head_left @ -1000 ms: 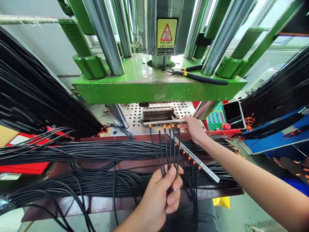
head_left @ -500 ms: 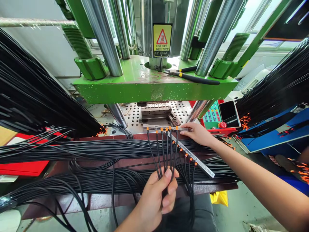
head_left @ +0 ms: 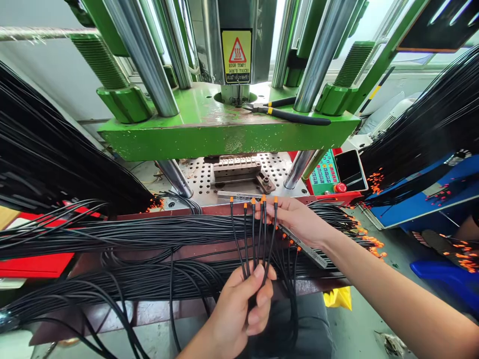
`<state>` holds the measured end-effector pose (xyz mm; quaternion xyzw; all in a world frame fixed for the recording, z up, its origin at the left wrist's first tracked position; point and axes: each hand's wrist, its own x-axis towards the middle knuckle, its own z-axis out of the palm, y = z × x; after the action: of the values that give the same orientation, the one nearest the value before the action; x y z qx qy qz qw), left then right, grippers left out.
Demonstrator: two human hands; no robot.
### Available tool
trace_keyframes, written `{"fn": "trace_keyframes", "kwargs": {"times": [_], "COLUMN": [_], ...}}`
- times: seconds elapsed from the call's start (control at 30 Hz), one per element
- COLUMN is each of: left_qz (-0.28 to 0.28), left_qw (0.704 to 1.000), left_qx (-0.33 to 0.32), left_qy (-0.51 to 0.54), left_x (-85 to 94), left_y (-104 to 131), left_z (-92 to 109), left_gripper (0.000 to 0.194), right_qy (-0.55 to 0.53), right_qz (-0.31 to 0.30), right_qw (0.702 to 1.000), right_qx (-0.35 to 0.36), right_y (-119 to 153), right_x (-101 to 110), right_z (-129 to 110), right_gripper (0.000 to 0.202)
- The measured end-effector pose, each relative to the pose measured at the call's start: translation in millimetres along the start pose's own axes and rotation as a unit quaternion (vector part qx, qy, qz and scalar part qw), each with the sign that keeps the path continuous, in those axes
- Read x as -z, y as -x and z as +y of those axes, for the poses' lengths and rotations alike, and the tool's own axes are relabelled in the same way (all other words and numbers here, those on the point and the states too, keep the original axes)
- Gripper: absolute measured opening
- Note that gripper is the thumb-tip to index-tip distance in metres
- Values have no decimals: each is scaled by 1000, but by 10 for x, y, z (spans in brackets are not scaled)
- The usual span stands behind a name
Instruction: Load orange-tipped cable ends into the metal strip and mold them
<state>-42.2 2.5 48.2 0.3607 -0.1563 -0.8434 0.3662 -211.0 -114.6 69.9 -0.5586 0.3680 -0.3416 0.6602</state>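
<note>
My left hand (head_left: 243,304) is closed around several black cables (head_left: 253,239), whose orange tips (head_left: 264,199) fan out upward. Beside those tips, my right hand (head_left: 295,217) has its fingers bent together at the rightmost cables; its fingertips are partly hidden behind them, so its grip cannot be made out. Under the right hand, a slanting metal bar (head_left: 312,253) holds a row of orange-tipped cables. Another metal strip (head_left: 239,195) lies behind the fanned tips, at the front of the perforated plate (head_left: 198,174).
A green press (head_left: 232,137) with steel columns stands ahead, pliers (head_left: 299,117) resting on it. A metal mould block (head_left: 236,171) sits below. Thick black cable bundles (head_left: 130,232) cross the brown tray (head_left: 157,319). A control panel (head_left: 325,173) is at the right.
My right hand has moved from the far metal strip down and left to the fanned cables. The slanting bar is now partly covered by it. The view has shifted slightly.
</note>
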Motion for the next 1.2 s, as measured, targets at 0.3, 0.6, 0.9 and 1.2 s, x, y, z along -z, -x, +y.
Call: {"fn": "trace_keyframes", "kwargs": {"times": [0.3, 0.6, 0.9, 1.2], "left_qz": [-16, -14, -49, -69], "left_qw": [1000, 1000, 998, 997], "left_qx": [4, -8, -3, -1], "left_qy": [3, -17, -28, -15], "left_x": [-18, -51, -40, 1], "left_y": [6, -21, -30, -39], "left_z": [-34, -44, -102, -170], "left_gripper": [41, 44, 41, 35], "right_qy": [-14, -101, -137, -149], "right_qz": [67, 80, 46, 119], "right_qw": [998, 991, 987, 982], "right_qx": [14, -22, -71, -9], "right_y": [41, 77, 57, 29], "right_x": [-100, -131, -226, -360], "right_z": [-75, 19, 49, 64], "right_gripper": [24, 25, 34, 25]}}
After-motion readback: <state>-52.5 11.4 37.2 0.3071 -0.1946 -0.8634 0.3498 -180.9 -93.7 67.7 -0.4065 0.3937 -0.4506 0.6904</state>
